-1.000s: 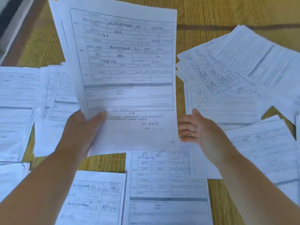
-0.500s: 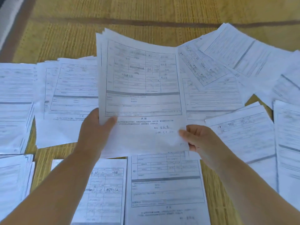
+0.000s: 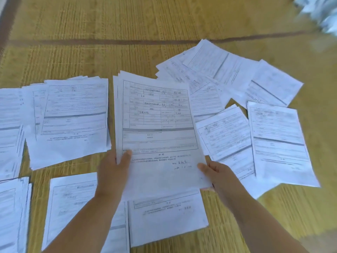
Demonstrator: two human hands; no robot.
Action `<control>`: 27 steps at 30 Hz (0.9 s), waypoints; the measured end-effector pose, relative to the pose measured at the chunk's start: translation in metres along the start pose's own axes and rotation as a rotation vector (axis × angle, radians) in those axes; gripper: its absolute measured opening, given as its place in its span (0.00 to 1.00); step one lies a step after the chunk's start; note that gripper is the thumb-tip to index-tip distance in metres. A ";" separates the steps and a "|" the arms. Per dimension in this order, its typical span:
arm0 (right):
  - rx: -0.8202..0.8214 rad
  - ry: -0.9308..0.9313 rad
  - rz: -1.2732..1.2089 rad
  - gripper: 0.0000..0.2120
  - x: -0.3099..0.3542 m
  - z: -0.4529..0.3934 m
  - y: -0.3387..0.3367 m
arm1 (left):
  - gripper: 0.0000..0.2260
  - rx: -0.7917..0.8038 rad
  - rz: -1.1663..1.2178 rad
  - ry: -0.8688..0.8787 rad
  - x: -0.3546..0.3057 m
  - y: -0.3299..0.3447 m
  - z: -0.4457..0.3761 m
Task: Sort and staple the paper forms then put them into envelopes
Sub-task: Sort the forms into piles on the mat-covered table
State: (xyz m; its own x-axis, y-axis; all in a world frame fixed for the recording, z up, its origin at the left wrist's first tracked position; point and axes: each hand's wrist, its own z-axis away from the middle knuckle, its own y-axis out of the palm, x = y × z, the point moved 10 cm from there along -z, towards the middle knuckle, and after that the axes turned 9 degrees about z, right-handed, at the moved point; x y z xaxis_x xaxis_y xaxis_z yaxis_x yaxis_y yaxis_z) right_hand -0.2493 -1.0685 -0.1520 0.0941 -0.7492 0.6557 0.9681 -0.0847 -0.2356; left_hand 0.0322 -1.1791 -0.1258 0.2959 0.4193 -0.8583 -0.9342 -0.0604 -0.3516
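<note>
Head view: left hand (image 3: 113, 172), right hand (image 3: 217, 177) grip form stack (image 3: 156, 125), long axis pointing away, seemingly flat.

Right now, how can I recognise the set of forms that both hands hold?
On the straw mat, find the middle gap in the row of paper piles. The held forms sit there, left hand and right hand pinching their near corners; no other pile is touched.
</note>
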 end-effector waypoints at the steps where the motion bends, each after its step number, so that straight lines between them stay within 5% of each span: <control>1: 0.027 0.028 -0.043 0.09 -0.013 0.005 -0.003 | 0.08 0.010 -0.017 0.001 0.006 0.006 0.009; 11: 0.152 0.092 0.005 0.08 -0.135 0.030 -0.048 | 0.05 -0.034 -0.102 0.022 0.071 0.065 0.106; 15: 0.168 0.053 0.093 0.05 -0.156 0.025 -0.049 | 0.26 0.017 -0.294 0.348 0.066 0.096 0.146; 20: 0.160 -0.009 0.128 0.05 -0.166 0.016 -0.048 | 0.19 0.452 -0.481 0.645 0.105 0.178 0.213; 27: 0.412 -0.071 0.046 0.12 -0.174 0.019 -0.040 | 0.23 0.375 -0.494 0.819 0.126 0.186 0.220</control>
State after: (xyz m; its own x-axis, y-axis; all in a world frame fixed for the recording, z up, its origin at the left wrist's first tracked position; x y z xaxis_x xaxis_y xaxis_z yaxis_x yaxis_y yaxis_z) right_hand -0.3003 -0.9226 -0.2430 0.1414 -0.6976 0.7024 0.9731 0.2284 0.0310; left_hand -0.1477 -0.9379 -0.2169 0.5783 -0.4343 -0.6906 -0.6320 0.2968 -0.7159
